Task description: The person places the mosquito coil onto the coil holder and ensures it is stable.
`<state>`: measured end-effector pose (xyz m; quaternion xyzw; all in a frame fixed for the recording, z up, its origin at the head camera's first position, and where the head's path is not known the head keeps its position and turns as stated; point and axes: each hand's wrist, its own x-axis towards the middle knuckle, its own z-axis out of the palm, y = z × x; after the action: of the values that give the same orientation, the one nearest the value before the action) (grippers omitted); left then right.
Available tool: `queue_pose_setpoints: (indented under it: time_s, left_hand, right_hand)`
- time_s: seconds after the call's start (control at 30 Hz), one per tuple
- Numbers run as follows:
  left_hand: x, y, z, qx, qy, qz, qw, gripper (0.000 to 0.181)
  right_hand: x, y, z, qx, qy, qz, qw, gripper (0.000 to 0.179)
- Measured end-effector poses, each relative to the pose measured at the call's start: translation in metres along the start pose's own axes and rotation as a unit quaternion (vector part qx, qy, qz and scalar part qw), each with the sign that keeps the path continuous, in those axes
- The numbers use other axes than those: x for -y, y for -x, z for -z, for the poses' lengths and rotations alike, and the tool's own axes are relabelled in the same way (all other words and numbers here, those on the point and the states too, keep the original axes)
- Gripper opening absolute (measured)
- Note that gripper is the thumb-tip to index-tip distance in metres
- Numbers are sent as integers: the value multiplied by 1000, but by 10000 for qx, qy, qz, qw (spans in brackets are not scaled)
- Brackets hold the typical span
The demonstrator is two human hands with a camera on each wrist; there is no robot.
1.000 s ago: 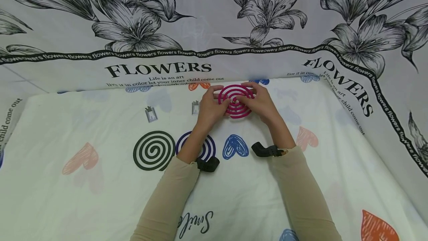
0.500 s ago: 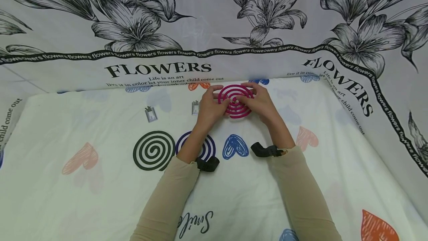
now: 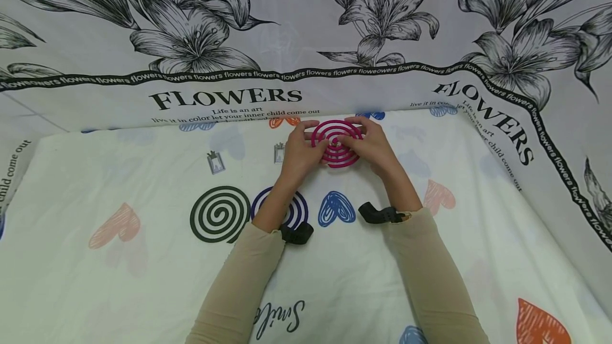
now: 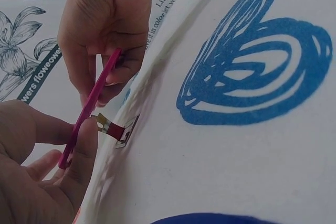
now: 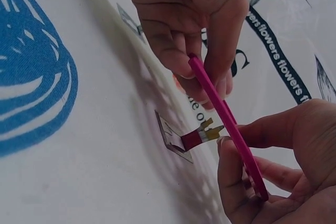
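- Sitting raised above the cloth, roughly level, the pink coil [image 5: 234, 130] is held between two hands at the far side of the table.
- Beneath its middle is a small metal stand [image 5: 194, 139], its flat base on the cloth and its pronged tip reaching up close to the coil; whether the prongs enter the coil cannot be told.
- The left hand [image 3: 304, 154] is clamped on the coil's left part, thumb on top near the centre and fingers underneath.
- The right hand [image 3: 377, 147] pinches the coil from the right in the same way, its thumb also near the centre.
- Just left of the left hand lies a second metal stand [image 3: 279, 154], partly covered by that hand; a third metal stand [image 3: 217, 163] lies farther left.
- Nearer the person, a blue coil [image 3: 306, 211] rests on the cloth, partly hidden by the left wrist.
- Close beside it on the left is a dark green coil [image 3: 220, 215], flat on the cloth.
- Both wrists carry black cameras [image 3: 297, 234], below beige sleeves [image 3: 432, 269].
- The white cloth [image 3: 158, 285] is printed with hearts; behind it stands a backdrop [image 3: 301, 25] with black line-drawn lilies and the word "FLOWERS".
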<state>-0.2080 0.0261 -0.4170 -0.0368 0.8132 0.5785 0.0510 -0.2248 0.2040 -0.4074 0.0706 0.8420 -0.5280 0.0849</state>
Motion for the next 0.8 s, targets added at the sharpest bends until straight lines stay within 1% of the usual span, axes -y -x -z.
queue_pose_setpoints:
  time_s: [0.23,0.5,0.8]
  left_hand:
    - [1,0,-1,73,49,51,9999,56]
    - [1,-1,-2,65,97,57,9999,55]
    - [5,0,-5,30,21,-14,10000,55]
  right_hand:
    - [-2,-1,-1,53,20,-42,10000,59]
    - [-2,-2,-1,80,35,-37,10000,58]
    - [-4,-2,0,85,92,-81,9999,59]
